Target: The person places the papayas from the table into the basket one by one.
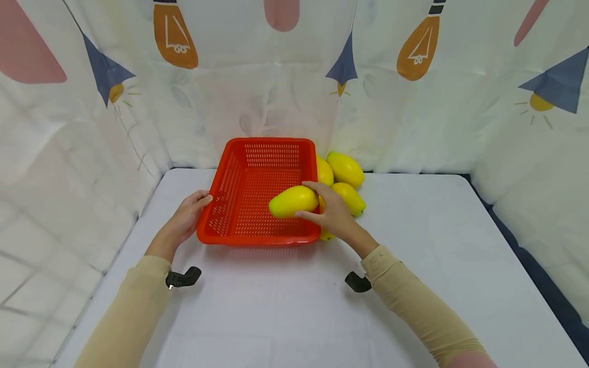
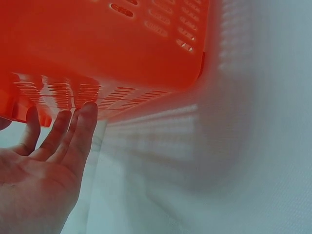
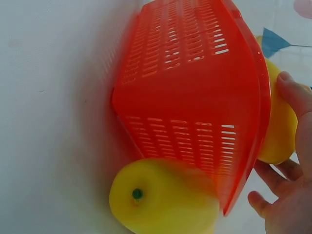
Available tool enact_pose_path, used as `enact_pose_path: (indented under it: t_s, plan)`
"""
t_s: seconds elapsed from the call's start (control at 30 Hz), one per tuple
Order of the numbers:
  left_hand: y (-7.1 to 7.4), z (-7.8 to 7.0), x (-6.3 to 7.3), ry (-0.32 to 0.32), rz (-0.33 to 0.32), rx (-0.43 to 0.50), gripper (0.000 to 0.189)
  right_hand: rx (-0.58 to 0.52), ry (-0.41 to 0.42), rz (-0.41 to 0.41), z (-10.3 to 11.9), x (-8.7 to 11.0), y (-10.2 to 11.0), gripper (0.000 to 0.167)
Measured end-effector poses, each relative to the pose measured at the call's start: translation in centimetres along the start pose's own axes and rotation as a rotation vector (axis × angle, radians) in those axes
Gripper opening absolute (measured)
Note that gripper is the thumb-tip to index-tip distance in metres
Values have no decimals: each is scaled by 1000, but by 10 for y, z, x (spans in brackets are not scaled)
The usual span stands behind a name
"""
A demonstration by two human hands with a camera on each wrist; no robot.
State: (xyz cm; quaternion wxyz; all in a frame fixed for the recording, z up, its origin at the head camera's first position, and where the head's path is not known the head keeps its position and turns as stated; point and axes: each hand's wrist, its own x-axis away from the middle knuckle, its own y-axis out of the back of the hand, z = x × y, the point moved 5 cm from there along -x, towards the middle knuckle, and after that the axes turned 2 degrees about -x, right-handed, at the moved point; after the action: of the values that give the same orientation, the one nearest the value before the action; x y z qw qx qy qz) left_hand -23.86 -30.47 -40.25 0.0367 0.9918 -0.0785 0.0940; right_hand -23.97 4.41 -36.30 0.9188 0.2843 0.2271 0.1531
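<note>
An orange-red perforated plastic basket (image 1: pixel 262 240) stands on the white table. My left hand (image 1: pixel 186 217) holds its left rim, the thumb at the rim and the fingers (image 2: pixel 85 117) against the outer wall. My right hand (image 1: pixel 333 209) grips a yellow mango (image 1: pixel 292 202) with green at its tip, held above the basket's right side near the rim. In the right wrist view, the gripped mango (image 3: pixel 278 117) shows behind the rim between thumb and fingers. Another mango (image 3: pixel 156 195) lies on the table against the basket's outer wall.
To the basket's right lie several more mangoes (image 1: pixel 346 169), partly hidden by the rim and my right hand. A patterned white curtain (image 1: pixel 285 92) hangs behind and at both sides of the table (image 1: pixel 414 245). Each wrist carries a black device (image 1: pixel 184 277).
</note>
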Motion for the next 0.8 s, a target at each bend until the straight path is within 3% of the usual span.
enact_pose_path:
  t_s: [0.8]
  plan:
    - [1, 1, 2, 2, -3, 5, 22, -6, -19, 23, 1, 1, -11, 72]
